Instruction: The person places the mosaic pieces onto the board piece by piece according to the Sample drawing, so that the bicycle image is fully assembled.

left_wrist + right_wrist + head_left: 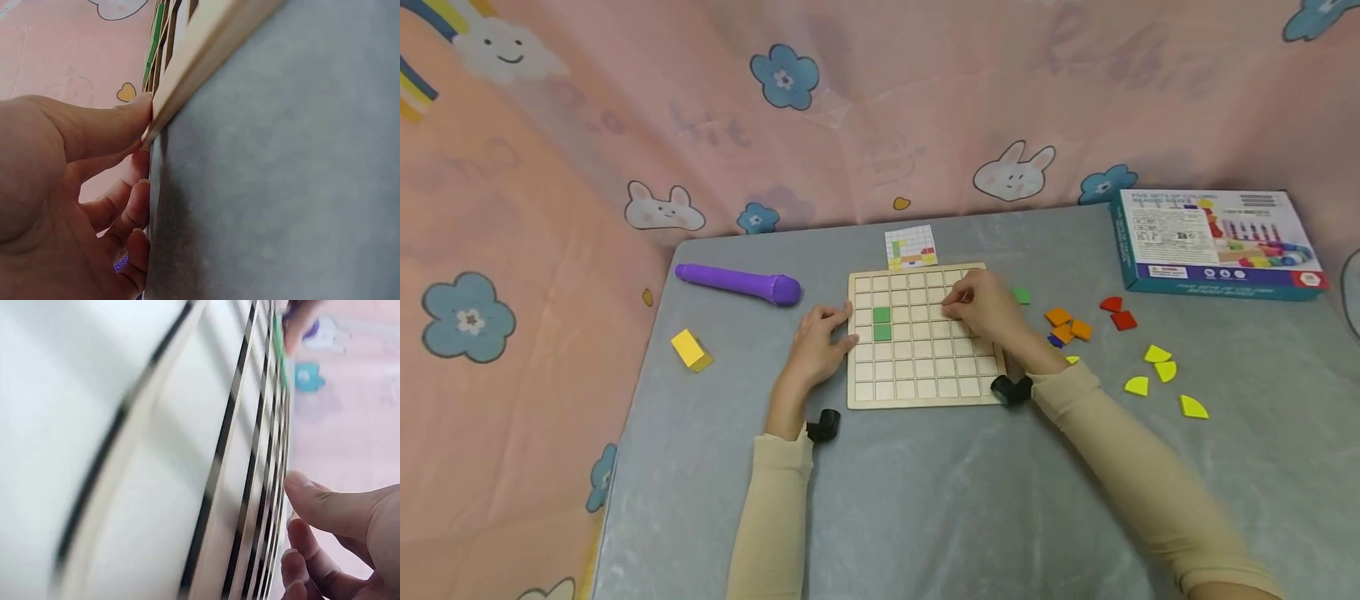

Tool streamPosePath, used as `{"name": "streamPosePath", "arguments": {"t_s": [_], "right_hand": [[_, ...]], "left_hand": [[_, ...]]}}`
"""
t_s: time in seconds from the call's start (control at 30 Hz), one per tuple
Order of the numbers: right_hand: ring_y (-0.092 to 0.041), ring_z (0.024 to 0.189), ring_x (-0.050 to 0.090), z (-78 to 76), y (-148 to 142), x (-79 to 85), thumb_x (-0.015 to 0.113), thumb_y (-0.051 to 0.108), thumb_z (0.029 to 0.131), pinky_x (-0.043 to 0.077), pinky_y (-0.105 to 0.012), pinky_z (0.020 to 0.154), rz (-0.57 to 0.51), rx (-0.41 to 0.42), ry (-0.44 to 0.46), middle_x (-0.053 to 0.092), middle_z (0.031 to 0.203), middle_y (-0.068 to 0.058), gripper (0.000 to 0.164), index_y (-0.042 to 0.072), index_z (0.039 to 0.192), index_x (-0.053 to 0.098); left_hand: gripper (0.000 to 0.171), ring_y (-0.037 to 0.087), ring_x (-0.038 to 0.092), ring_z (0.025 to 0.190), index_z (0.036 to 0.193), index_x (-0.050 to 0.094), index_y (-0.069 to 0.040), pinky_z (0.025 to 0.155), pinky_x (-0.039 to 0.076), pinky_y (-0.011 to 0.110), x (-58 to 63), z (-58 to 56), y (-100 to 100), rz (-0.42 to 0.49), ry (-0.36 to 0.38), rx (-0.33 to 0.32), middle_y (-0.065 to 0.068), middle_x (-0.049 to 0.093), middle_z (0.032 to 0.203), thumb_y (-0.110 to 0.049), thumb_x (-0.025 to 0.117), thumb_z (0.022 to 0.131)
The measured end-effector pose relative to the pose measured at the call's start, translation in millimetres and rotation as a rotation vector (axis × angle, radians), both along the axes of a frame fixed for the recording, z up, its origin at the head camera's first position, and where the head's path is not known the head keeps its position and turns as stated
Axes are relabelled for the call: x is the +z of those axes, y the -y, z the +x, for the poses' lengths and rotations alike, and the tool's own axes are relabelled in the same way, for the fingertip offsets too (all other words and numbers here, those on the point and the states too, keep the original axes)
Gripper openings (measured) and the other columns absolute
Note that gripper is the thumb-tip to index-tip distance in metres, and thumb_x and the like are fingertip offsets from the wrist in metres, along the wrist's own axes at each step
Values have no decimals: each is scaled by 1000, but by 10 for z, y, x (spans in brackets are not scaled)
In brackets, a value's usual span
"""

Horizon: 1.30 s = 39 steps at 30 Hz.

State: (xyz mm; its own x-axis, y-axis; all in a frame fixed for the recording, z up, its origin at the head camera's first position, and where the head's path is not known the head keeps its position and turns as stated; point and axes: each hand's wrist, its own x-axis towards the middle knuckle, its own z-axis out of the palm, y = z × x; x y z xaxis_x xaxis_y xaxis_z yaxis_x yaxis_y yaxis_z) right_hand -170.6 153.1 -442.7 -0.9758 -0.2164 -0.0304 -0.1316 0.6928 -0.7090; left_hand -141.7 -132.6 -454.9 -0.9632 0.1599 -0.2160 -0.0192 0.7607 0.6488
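Observation:
A wooden grid board [895, 390] lies on the table, with two green square tiles [882, 323] one above the other in its left part. My left hand [815, 346] touches the board's left edge with thumb and fingertips; in the left wrist view the thumb [119, 128] rests against the rim. Over the board's upper right, my right hand [988, 310] is bent with its fingertips low at the squares. In the right wrist view its thumb [331, 509] is near the grid; whether it pinches a small piece is hidden. Another green tile [1021, 296] lies just beyond this hand.
A pattern card [912, 247] lies behind the board. To the right are orange tiles [1058, 317], red pieces [1123, 320], several yellow quarter-round pieces [1193, 407] and a box [1221, 242]. A purple microphone [737, 283] and yellow block [691, 350] sit left.

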Motion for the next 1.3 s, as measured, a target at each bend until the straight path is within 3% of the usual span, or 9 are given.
{"name": "streamPosePath", "arguments": {"t_s": [0.13, 0.27, 0.63, 0.83, 0.97, 1.13, 1.3], "right_hand": [[-35, 94, 62, -16, -322, 2, 78, 10, 97, 51, -44, 81, 8, -54, 44, 68, 106, -21, 12, -1, 100, 83], [-40, 103, 63, -21, -577, -11, 79, 10, 96, 51, -54, 91, 25, -96, 24, 70, 111, -23, 14, -2, 101, 82], [-34, 92, 54, 0, -874, -41, 82, 9, 94, 44, -39, 77, 70, -167, 77, 67, 108, -25, 26, -5, 114, 74], [-32, 83, 61, 1, -788, 4, 84, 12, 92, 47, -35, 69, 77, -177, 33, 70, 96, -23, 22, -4, 102, 74], [-33, 87, 66, -2, -616, 28, 85, 13, 91, 49, -31, 71, 30, -187, -3, 73, 99, -23, 23, -4, 103, 74], [-31, 86, 70, 22, -309, 16, 81, 10, 94, 52, -28, 73, -89, -115, -9, 76, 98, -21, 15, -2, 102, 76], [-25, 82, 71, 105, 46, -17, 79, 11, 96, 54, -32, 75, -140, -11, 19, 78, 94, -14, 8, 4, 100, 80]], "left_hand": [[63, 37, 37, 150, 162, 43, -16, 125, 28, 55, 3, 2, 3, -1, 4, -3, 18, 46, 158, -22, 68, 105], [63, 37, 37, 150, 162, 43, -16, 125, 28, 55, 7, 5, 5, 7, 8, -5, 18, 46, 158, -21, 68, 105], [63, 37, 38, 148, 162, 43, -15, 124, 28, 55, 19, 9, 7, 16, 10, 0, 18, 47, 156, -21, 68, 105], [63, 37, 38, 148, 162, 43, -15, 123, 30, 55, 26, 14, 9, 12, 6, -9, 18, 47, 156, -21, 69, 105], [63, 38, 38, 148, 162, 43, -15, 123, 30, 56, 21, 10, 19, 11, 1, -12, 19, 47, 155, -21, 68, 105], [63, 38, 39, 148, 162, 44, -14, 124, 29, 56, 17, 5, 23, 7, 1, -11, 19, 47, 155, -21, 68, 105], [63, 39, 38, 148, 162, 43, -13, 124, 29, 57, 11, 2, 29, 14, 2, -18, 21, 47, 155, -21, 68, 105]]}}
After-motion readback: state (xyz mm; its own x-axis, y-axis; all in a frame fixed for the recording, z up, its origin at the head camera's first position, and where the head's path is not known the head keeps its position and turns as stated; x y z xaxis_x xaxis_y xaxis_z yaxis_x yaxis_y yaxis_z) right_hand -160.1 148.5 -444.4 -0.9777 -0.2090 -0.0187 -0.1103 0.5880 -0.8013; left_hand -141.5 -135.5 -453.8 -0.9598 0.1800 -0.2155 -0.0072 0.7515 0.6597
